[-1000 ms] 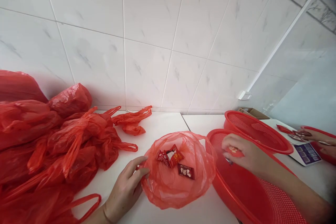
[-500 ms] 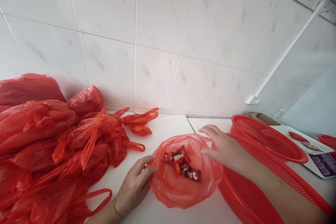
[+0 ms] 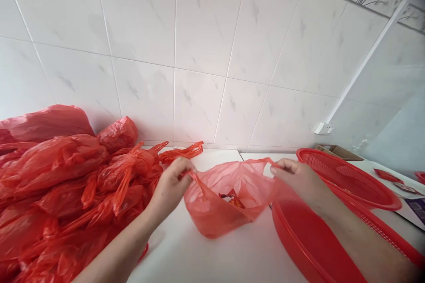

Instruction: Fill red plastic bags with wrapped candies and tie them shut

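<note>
A red plastic carrier bag (image 3: 219,210) stands on the white counter (image 3: 206,247) between my hands. My left hand (image 3: 171,185) pinches its left handle, and my right hand (image 3: 294,177) pinches the right handle, lifting the bag's mouth open. Inside the bag, a red candy packet (image 3: 231,199) shows through the opening. The other sweets are hidden by the plastic.
A large heap of filled red plastic bags (image 3: 56,181) lies on the left. Red mesh baskets (image 3: 345,177) stand on the right, with red packets and a printed card (image 3: 411,208) beyond them. A tiled wall rises behind the counter.
Both hands have moved from beside the bag to its handles and lifted them. The bag has gone from lying spread open to standing gathered, hiding most of the sweets.
</note>
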Motion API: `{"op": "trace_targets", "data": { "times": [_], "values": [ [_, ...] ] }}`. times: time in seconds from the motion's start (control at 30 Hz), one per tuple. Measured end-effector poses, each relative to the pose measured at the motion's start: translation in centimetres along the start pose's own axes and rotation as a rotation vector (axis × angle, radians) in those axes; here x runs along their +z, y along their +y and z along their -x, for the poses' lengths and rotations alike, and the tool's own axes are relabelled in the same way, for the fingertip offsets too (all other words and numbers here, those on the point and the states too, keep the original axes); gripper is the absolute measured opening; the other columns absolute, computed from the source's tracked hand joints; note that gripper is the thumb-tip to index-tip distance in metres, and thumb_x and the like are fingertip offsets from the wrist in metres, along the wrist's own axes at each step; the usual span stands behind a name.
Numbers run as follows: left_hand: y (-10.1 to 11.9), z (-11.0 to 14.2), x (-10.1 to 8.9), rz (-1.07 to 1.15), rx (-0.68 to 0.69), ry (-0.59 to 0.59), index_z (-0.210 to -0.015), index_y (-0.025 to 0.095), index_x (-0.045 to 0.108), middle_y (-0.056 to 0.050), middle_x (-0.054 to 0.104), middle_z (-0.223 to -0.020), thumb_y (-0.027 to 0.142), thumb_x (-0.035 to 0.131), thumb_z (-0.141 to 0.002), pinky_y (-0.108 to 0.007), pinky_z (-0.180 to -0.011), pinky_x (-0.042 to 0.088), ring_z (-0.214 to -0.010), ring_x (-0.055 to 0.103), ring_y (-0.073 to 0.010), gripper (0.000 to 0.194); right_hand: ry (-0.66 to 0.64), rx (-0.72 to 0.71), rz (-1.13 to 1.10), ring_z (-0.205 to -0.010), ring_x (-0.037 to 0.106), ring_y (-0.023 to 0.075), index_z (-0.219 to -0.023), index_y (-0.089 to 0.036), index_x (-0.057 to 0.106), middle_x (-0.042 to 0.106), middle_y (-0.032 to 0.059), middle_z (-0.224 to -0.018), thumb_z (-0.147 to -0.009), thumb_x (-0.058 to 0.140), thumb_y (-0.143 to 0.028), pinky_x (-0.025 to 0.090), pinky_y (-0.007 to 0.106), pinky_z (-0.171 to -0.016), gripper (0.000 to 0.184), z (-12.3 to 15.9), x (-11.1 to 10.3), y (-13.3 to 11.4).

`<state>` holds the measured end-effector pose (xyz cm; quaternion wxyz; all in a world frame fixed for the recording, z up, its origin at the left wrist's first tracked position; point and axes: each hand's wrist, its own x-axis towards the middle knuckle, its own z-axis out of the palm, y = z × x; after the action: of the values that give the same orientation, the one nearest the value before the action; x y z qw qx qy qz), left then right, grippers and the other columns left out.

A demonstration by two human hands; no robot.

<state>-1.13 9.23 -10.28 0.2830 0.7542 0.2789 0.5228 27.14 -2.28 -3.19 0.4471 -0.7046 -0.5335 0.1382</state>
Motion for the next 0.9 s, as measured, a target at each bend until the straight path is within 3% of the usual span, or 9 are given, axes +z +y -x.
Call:
{"op": "trace_targets", "data": {
  "times": [0.13,0.27,0.4,0.5,0.6,0.7,0.77,0.83,0.9],
  "values": [
    [4.7,-3.2,-1.5,0.307,-0.192,0.191,-0.08,0.016,0.055,0.003,0.054,-0.067,0.026,0.053,-0.082,-0.017,-0.051,0.04,-0.055,0.049,-0.0076,0.01,0.097,0.02,-0.386,-0.084,0.06,0.0186,-0.075,-0.023,0.061,0.064,0.0007,-0.08,-0.074,0.064,-0.049,0.049,0.031,-0.076,0.026,0.1,-0.1,-3.0],
    [7.0,-4.3,-1.9,0.374,-0.24,0.121,-0.082,0.017,0.056,0.004,0.054,-0.063,0.025,0.055,-0.079,-0.015,-0.043,0.035,-0.047,0.046,-0.006,0.009,0.152,0.037,-0.657,-0.096,0.06,0.0176,-0.075,-0.023,0.061,0.067,0.0007,-0.095,-0.074,0.069,-0.041,0.048,0.031,-0.087,0.02,1.9,1.8,-4.3],
    [7.1,-4.4,-1.5,0.339,-0.272,0.021,-0.078,0.017,0.055,0.005,0.052,-0.059,0.018,0.052,-0.074,-0.016,-0.045,0.036,-0.047,0.049,-0.0069,0.006,0.034,0.076,-0.976,-0.07,0.059,0.0108,-0.073,-0.022,0.055,0.061,-0.0035,-0.074,-0.076,0.069,-0.041,0.051,0.024,-0.066,0.023,3.3,4.9,-4.5],
    [6.8,-4.3,-1.2,0.211,-0.273,0.038,-0.073,0.017,0.055,0.005,0.05,-0.059,0.013,0.05,-0.069,-0.017,-0.044,0.033,-0.047,0.047,-0.0069,0.008,-0.097,0.118,-1.119,-0.041,0.033,0.0043,-0.067,-0.021,0.049,0.041,-0.0083,-0.051,-0.08,0.062,-0.049,0.032,0.017,-0.04,0.034,3.4,6.8,-4.2],
    [6.9,-4.4,-1.0,0.068,-0.249,0.093,-0.067,0.017,0.053,0.007,0.045,-0.054,0.011,0.05,-0.066,-0.017,-0.043,0.029,-0.046,0.042,-0.0064,0.007,-0.192,0.097,-1.084,-0.038,0.02,0.0046,-0.079,-0.022,0.058,0.033,-0.009,-0.043,-0.085,0.048,-0.058,0.021,0.018,-0.037,0.038,3.3,8.3,-4.3],
    [7.6,-4.5,-0.5,0.053,-0.235,0.107,-0.066,0.017,0.052,0.008,0.043,-0.051,0.011,0.051,-0.066,-0.017,-0.043,0.029,-0.045,0.039,-0.0061,0.007,-0.271,0.013,-0.87,-0.042,0.029,0.0057,-0.113,-0.025,0.057,0.038,-0.0093,-0.048,-0.083,0.055,-0.052,0.024,0.018,-0.042,0.04,3.3,9.4,-5.1],
    [8.2,-4.4,0.0,0.102,-0.246,0.089,-0.068,0.017,0.052,0.007,0.046,-0.052,0.01,0.051,-0.066,-0.017,-0.043,0.031,-0.046,0.041,-0.0063,0.008,-0.453,-0.058,-0.74,-0.046,0.034,0.0067,-0.123,-0.028,0.05,0.041,-0.0094,-0.053,-0.08,0.061,-0.047,0.027,0.019,-0.045,0.048,3.2,10.1,-5.9],
    [8.7,-4.0,0.5,0.187,-0.251,0.023,-0.072,0.017,0.053,0.006,0.05,-0.057,0.009,0.05,-0.067,-0.018,-0.045,0.036,-0.05,0.046,-0.0073,0.01,-0.543,-0.119,-0.654,-0.05,0.036,0.0076,-0.109,-0.025,0.057,0.044,-0.008,-0.057,-0.08,0.061,-0.045,0.029,0.02,-0.048,0.036,2.7,10.9,-6.5],
    [8.7,-3.3,0.9,0.266,-0.211,-0.064,-0.08,0.018,0.056,0.002,0.058,-0.069,0.008,0.05,-0.071,-0.02,-0.05,0.043,-0.06,0.055,-0.0103,0.014,-0.477,-0.14,-0.606,-0.052,0.036,0.0081,-0.083,-0.02,0.06,0.045,-0.006,-0.059,-0.081,0.058,-0.046,0.029,0.021,-0.049,0.026,2.0,11.5,-6.7]
  ]
}}
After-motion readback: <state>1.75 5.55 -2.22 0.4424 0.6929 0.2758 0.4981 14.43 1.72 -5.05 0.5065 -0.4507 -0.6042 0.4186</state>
